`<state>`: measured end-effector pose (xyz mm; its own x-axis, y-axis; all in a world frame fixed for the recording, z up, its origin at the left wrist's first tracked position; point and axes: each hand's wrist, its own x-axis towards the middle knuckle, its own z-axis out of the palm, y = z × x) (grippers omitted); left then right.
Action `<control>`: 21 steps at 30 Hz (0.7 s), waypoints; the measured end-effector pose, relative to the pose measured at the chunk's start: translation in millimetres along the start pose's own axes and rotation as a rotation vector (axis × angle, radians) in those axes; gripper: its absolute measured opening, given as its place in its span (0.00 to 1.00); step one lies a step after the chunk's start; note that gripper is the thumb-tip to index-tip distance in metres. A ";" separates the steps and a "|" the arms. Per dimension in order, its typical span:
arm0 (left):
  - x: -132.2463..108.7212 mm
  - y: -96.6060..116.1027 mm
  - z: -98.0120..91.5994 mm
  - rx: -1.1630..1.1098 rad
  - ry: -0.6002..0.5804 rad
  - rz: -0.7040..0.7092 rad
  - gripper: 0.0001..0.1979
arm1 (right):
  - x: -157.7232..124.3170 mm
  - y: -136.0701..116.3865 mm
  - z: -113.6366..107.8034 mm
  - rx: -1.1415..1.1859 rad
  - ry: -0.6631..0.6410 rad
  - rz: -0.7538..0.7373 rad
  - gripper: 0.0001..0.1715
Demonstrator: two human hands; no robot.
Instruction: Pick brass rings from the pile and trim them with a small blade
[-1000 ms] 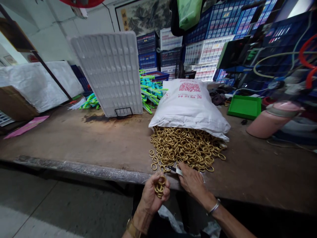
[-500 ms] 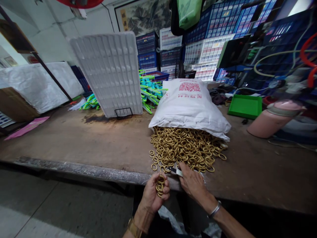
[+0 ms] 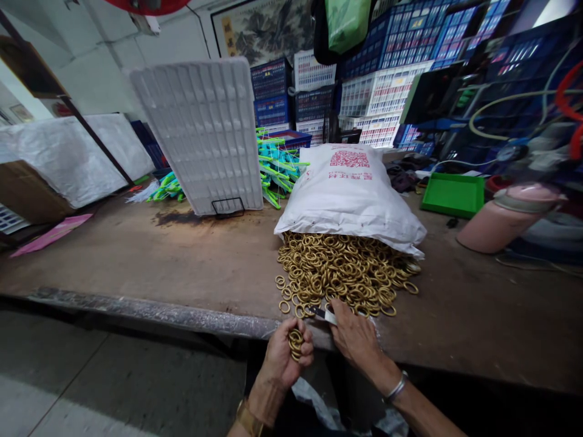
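Several gold-coloured rings [image 3: 295,345] sit bunched in my left hand [image 3: 281,358], whose fingers are curled around them just off the table's front edge. My right hand [image 3: 357,337] rests at that edge, closed on a small knife [image 3: 324,314] with a white handle and a dark blade pointing left. The blade lies against the near side of a large heap of the same rings [image 3: 339,267]. From behind, the heap spills out of the mouth of a white woven sack [image 3: 348,194] with red print.
A pale ribbed plastic tray [image 3: 200,139] stands upright on the table [image 3: 113,255], with green and blue plastic pieces [image 3: 277,167] behind it. To the right are a green tray [image 3: 453,195] and a pink bottle [image 3: 496,224]. Stacked crates [image 3: 373,97] fill the back.
The rings in my left hand have settled lower into the palm, and its fingers sit closer around them. My right hand and the knife have hardly moved.
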<state>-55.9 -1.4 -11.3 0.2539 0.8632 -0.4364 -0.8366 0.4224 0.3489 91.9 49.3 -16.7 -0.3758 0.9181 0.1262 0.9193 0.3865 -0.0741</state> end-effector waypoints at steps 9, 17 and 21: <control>0.6 1.0 -0.1 0.015 0.015 0.001 0.09 | 3.7 0.0 -0.8 0.034 -0.035 0.012 0.12; 1.1 1.2 0.8 0.024 0.024 -0.006 0.10 | 1.4 0.7 2.2 0.034 -0.004 0.006 0.12; 1.4 0.5 0.9 0.019 0.026 0.002 0.10 | 1.2 1.3 2.5 0.039 -0.012 0.006 0.15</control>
<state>-55.6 0.2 -11.0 0.2392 0.8566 -0.4572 -0.8279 0.4259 0.3650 92.4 51.1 -19.1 -0.3719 0.9213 0.1135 0.9164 0.3839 -0.1136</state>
